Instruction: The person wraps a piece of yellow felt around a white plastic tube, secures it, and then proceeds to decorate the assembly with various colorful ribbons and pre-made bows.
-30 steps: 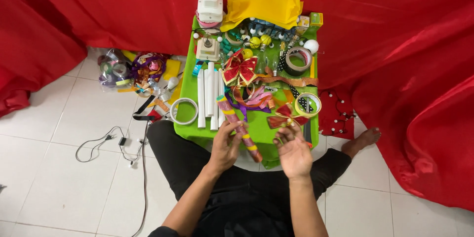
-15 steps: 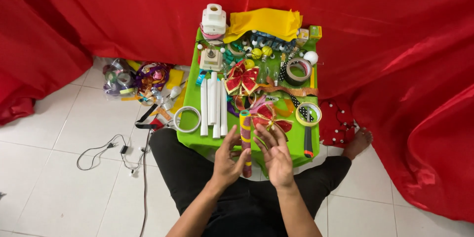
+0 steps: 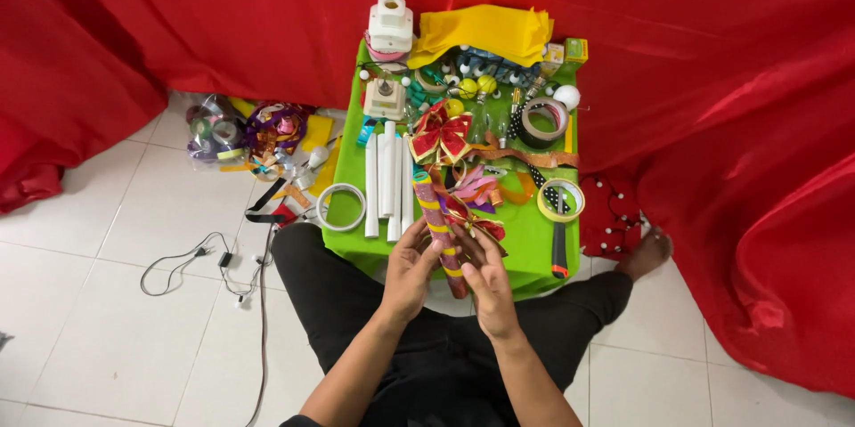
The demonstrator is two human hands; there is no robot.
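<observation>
Ribbon-wrapped tube [image 3: 435,224] is held at the near edge of the green table [image 3: 534,244], slanting from the red bow [image 3: 440,131] down toward the person's lap. It is a red roll banded with yellow stripes, with a small red and gold bow [image 3: 475,218] fixed near its middle. The tube is judged light and fairly stiff, probably cardboard or rolled paper, so it can be lifted by either end without sagging, though hard squeezing would likely dent it. Its glossy wrap looks somewhat slippery. The small bow is soft and easily crushed, so a hold on the bare banded stretches below or above it seems safest.

The left hand [image 3: 408,274] is loosely cupped, fingers half curled, and rests against the tube's left side near its lower part. The right hand [image 3: 485,280] is held flatter, fingers extended and slightly spread, touching the tube's right side just below the small bow. The tube is cradled between the two hands rather than gripped firmly; whether the thumbs close around it cannot be told.

White tubes [image 3: 386,179] lie just left of it, a tape ring [image 3: 341,207] sits further left, and a yellow tape roll [image 3: 561,200] lies to the right.
</observation>
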